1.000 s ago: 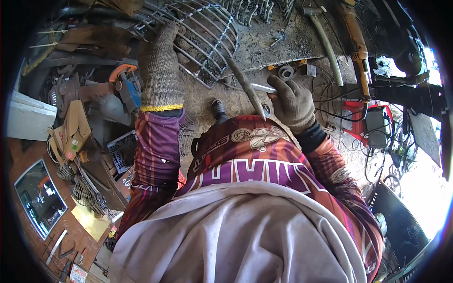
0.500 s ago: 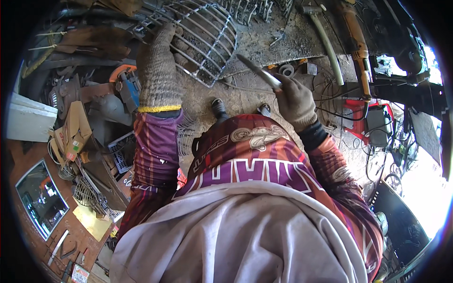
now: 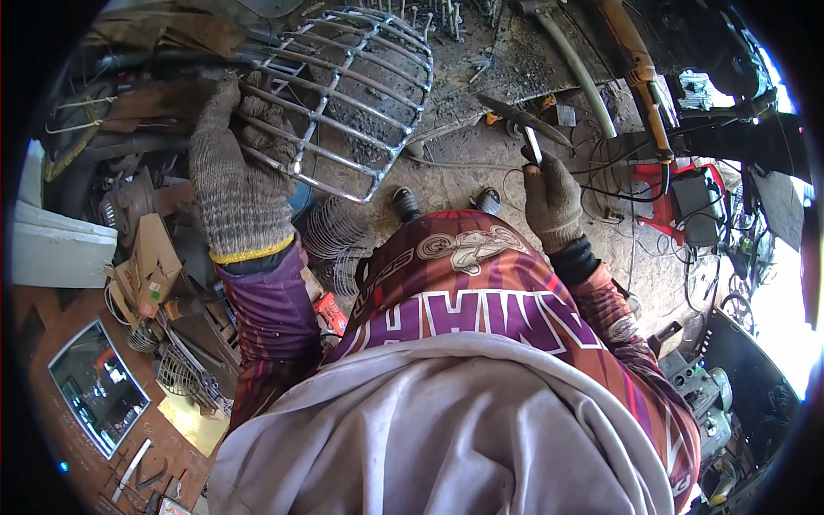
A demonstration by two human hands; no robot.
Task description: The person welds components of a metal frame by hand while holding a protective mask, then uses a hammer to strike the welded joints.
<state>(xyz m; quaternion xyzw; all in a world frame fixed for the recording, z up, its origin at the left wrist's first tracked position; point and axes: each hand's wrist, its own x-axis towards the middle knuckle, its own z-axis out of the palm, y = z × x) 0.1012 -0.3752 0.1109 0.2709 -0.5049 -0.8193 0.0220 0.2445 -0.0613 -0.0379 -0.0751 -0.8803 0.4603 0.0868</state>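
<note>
My left hand [image 3: 245,163], in a grey knit glove with a yellow cuff, curls its fingers round the left bars of a rounded metal-rod basket [image 3: 323,93]. The basket is tilted over the workbench edge, its grid of shiny bars facing up. My right hand [image 3: 554,199], gloved as well, is closed round the bright handle of a chipping hammer [image 3: 524,118]. The hammer's dark head, tapered at both ends, lies crosswise beyond the thumb. It is right of the basket and apart from it. Some left fingers are partly hidden behind the bars.
A long-handled hammer [image 3: 577,64] and an orange-brown power tool [image 3: 639,77] lie at the far right. A red-and-grey machine [image 3: 697,206] with cables stands to the right. Wire coils [image 3: 330,232] and a cardboard box [image 3: 150,266] are at left. Short rods [image 3: 446,17] stand on the bench [image 3: 489,47].
My left hand and the basket have shifted left and nearer, and the basket has turned. My right hand has moved slightly right and nearer, with the hammer farther from the basket and its head turned.
</note>
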